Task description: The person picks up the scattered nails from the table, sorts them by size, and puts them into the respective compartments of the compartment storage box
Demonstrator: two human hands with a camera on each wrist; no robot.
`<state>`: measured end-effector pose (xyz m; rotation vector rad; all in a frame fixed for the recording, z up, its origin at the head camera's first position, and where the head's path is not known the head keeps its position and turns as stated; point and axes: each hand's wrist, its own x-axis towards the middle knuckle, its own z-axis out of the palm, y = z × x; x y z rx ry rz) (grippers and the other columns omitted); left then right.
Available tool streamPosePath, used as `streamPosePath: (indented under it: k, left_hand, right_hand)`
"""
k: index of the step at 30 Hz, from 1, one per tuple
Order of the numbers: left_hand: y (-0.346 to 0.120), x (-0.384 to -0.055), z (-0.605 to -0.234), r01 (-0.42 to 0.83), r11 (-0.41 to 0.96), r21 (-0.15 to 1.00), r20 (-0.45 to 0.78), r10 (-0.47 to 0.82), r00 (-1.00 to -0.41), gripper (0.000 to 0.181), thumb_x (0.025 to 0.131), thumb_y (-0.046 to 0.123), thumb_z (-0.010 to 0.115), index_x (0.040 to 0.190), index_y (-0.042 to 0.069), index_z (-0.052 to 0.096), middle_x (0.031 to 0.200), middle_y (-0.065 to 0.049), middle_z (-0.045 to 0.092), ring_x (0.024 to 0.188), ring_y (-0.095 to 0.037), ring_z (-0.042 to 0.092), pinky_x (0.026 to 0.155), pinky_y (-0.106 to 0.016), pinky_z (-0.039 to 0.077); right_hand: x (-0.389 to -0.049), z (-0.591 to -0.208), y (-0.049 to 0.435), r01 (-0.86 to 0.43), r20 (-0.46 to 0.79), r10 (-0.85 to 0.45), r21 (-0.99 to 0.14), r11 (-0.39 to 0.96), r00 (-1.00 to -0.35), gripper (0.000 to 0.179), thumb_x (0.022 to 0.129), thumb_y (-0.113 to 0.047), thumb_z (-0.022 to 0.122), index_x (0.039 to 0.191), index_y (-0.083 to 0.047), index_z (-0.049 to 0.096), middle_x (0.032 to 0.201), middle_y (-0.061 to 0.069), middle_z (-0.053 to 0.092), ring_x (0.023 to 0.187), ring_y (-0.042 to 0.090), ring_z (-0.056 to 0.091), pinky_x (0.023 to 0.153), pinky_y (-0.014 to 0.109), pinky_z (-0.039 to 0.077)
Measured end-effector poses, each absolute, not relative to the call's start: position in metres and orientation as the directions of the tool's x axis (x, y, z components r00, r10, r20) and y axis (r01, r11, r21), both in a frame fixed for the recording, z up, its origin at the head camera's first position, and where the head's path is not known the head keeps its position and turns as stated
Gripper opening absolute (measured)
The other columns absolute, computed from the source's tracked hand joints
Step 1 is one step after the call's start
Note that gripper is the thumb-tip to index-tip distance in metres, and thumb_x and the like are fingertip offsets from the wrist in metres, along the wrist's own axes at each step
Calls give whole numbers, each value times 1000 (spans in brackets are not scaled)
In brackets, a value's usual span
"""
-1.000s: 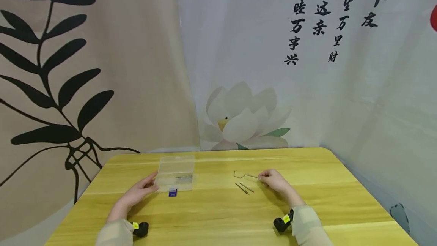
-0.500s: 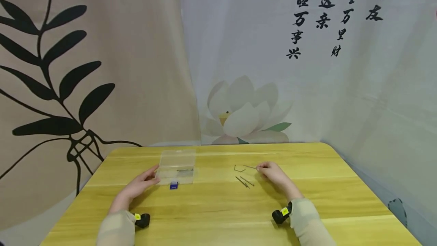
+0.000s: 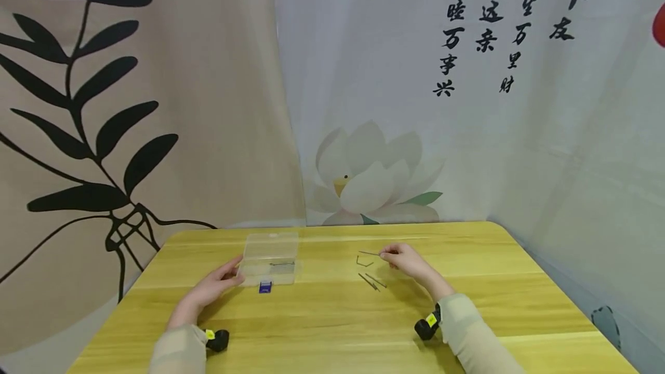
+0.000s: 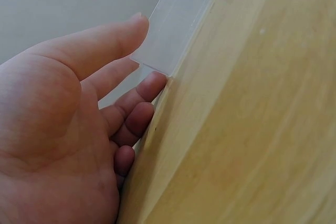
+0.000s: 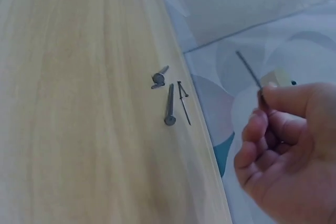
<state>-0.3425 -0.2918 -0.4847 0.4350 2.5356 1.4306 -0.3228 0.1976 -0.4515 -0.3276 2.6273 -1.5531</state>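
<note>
My right hand (image 3: 405,260) pinches a thin, dark nail (image 5: 249,70) between thumb and fingertips; in the right wrist view it is raised off the table, its free end pointing up and left. Below it in the head view, thin nails (image 3: 365,263) lie at an angle to each other. Thicker nails (image 5: 170,106) with flat heads rest nearer the table's front. A clear plastic box (image 3: 254,276) stands with its lid tilted back, a few nails (image 3: 282,264) inside. My left hand (image 3: 212,284) rests at the box's left side, thumb and fingertips right at its corner.
A blue latch (image 3: 265,287) sticks out at the box's front. The light wooden table (image 3: 322,328) ends at a printed cloth backdrop (image 3: 374,74) with leaves, a lotus and written characters. Each wrist carries a small black camera.
My right hand has moved left and lifted, taking the pinched nail away from the thin nails on the table. The left hand stays by the box; the head view shifts slightly.
</note>
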Motion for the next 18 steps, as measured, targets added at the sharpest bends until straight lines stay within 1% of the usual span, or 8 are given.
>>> streamPosePath:
  k: [3, 7, 10, 12, 15, 18]
  left_hand:
    - [-292, -342, -485, 151, 477, 866, -28, 349, -937, 70, 98, 25, 60, 153, 3, 23, 139, -27, 38, 127, -41, 35, 103, -55, 30]
    - [-292, -342, -486, 153, 461, 874, -26, 359, -933, 68, 99, 22, 58, 153, 1, 22, 136, -26, 38, 125, -40, 35, 101, -55, 31]
    - [-292, -343, -485, 155, 459, 875, -23, 359, -933, 68, 98, 20, 59, 153, 0, 23, 135, -26, 40, 124, -39, 37, 100, -55, 32]
    - [-292, -342, -485, 157, 460, 874, -20, 357, -934, 68, 98, 20, 59, 153, 0, 23, 134, -26, 41, 123, -39, 38, 100, -54, 32]
    - [-292, -341, -485, 161, 464, 871, -16, 355, -935, 68, 98, 20, 59, 153, 0, 23, 134, -25, 41, 123, -39, 38, 100, -53, 33]
    - [-291, -340, -485, 160, 460, 873, -15, 353, -935, 68, 98, 20, 59, 153, 0, 24, 134, -26, 41, 123, -39, 38, 100, -54, 32]
  right_hand:
    - [-327, -450, 194, -187, 66, -270, -871, 454, -961, 29, 101, -17, 53, 111, 10, 59, 74, 5, 47, 68, 19, 42, 68, 43, 38]
    - [-333, -443, 187, -229, 84, -316, -861, 455, -945, 31, 102, -19, 52, 114, 9, 59, 88, 20, 55, 73, 21, 46, 73, 50, 41]
    - [-338, -437, 181, -244, 88, -330, -849, 469, -940, 31, 102, -21, 52, 117, 6, 60, 101, 24, 57, 78, 23, 48, 75, 52, 41]
    - [-342, -434, 177, -255, 93, -338, -842, 475, -937, 31, 102, -22, 52, 117, 4, 60, 99, 19, 57, 79, 22, 48, 75, 51, 41]
    - [-347, -428, 171, -272, 104, -350, -837, 475, -931, 29, 102, -21, 51, 116, 3, 60, 95, 9, 57, 79, 21, 47, 74, 44, 42]
    - [-353, -424, 167, -298, 124, -370, -836, 461, -921, 27, 103, -16, 50, 114, 6, 60, 94, 6, 58, 80, 24, 49, 72, 38, 44]
